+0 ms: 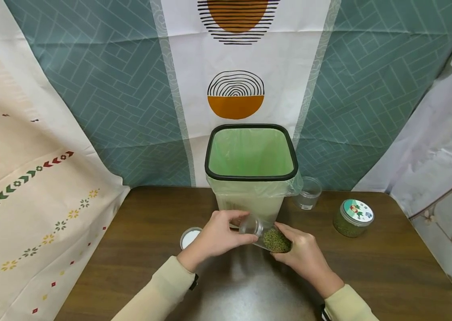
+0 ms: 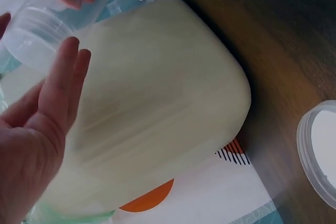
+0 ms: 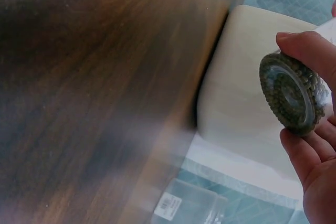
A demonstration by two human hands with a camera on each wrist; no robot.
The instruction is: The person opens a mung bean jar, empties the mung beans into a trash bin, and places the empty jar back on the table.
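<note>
A clear plastic jar (image 1: 264, 234) of small green beans (image 1: 277, 240) lies tilted between both hands, its mouth pointing left in the head view. My right hand (image 1: 304, 252) grips the bean-filled bottom end; the jar's round base (image 3: 286, 95) faces the right wrist camera. At the mouth end, the thumb and fingers of my left hand (image 1: 222, 234) hold the rim (image 2: 39, 38) from either side. Both hands are just in front of the pale bin (image 1: 250, 200), near its lower wall. A round lid with a white inside (image 1: 191, 237) lies by the left forearm.
The bin has a black rim (image 1: 250, 178) and a green liner (image 1: 252, 151). Behind its right side stands a clear container (image 1: 309, 194) with a label. Farther right, a lidded jar (image 1: 353, 218) of green contents stands on the wooden table (image 1: 145, 249). Patterned cloth (image 1: 129, 111) hangs behind.
</note>
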